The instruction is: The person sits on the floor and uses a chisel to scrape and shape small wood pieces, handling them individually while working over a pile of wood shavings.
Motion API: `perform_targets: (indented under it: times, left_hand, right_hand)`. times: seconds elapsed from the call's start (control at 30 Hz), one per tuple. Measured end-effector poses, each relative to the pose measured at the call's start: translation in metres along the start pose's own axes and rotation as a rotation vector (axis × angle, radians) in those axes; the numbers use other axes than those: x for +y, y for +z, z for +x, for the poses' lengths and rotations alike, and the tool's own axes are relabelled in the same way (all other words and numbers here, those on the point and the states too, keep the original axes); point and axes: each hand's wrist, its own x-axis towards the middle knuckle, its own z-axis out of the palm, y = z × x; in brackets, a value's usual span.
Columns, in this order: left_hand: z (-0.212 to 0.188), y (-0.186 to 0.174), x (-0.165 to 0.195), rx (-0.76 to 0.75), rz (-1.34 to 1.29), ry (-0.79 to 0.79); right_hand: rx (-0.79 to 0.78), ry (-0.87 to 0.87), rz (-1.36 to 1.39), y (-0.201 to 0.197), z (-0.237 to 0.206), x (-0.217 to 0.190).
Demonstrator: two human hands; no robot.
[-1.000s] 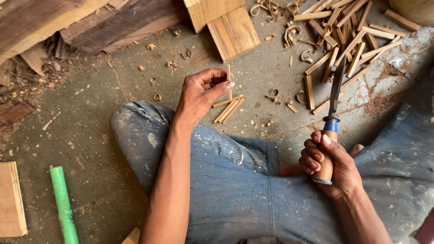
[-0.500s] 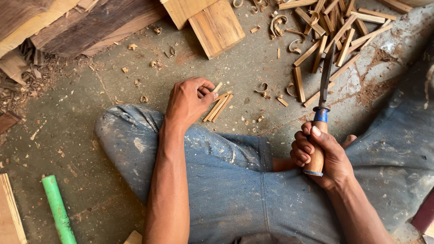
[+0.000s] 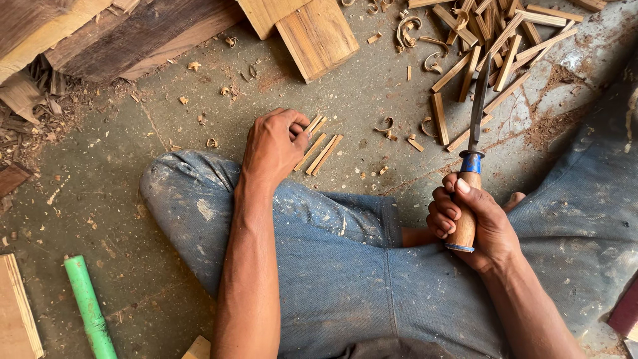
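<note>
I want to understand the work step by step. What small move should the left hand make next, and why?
Probably the left hand should close on one small wooden stick and lift it. Its fingertips already rest on the sticks lying on the floor beside the knee, while the right hand holds the chisel upright, blade pointing away, with no wood under it.
</note>
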Motion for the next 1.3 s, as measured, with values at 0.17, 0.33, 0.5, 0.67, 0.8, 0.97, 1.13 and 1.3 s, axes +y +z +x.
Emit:
perform_targets:
  times: [0.17,0.33,0.5,0.67,0.8,0.97,1.13,1.3]
  left_hand:
    - [-0.0018,-0.002,0.0002,-0.007,-0.04,0.021]
    - [-0.0028,-0.0031,0.004,0.018,-0.097,0.027]
    - [-0.0026,-0.0022,0.0031,0.036,-0.049,0.077]
    - [-0.0036,-0.002,0.0027,0.031,-0.071,0.076]
    - [-0.0031,-0.0014,0.0036,0.026,-0.105,0.068]
    - [-0.0023,0.0018,0.002,0.037,-0.089,0.101]
    - [-0.0027,0.0041,-0.0003,0.03,-0.109,0.076]
    - [-0.0038,0.0018,0.0009,0.029,-0.079,0.065]
  right_hand:
    - [0.001,-0.005,-0.019,0.0002,0.0011,0.0001]
    - [-0.003,-0.001,-0.002,0.0003,0.0011,0.0003]
    - [0.004,-0.002,-0.019,0.001,0.0011,0.0004]
    - [0.0,0.0,-0.019,0.0019,0.0015,0.0004]
    - [0.005,-0.004,-0.027,0.0022,0.0015,0.0006]
    - [0.008,-0.005,-0.026,0.0019,0.0015,0.0015]
    - [0.009,0.001,-0.029,0.001,0.0013,0.0011]
    - [0.014,0.011,-0.033,0.0005,0.0008,-0.0003]
